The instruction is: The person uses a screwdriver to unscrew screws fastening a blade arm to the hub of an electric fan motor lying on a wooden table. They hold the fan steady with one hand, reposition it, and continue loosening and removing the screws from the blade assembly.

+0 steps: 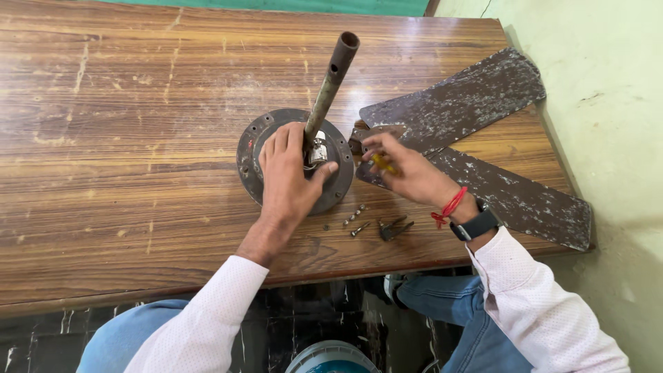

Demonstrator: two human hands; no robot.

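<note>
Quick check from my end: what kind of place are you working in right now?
Probably a small repair workshop or home workbench: a scratched wooden table, a dismantled ceiling fan motor with its rod, detached blades and loose screws.

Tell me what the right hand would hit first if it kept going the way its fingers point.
The right hand, holding a small yellow tool, points left toward the fan motor housing. It would probably first meet the housing's rim, or the left hand's thumb resting there; depth is hard to judge from this view.
</note>
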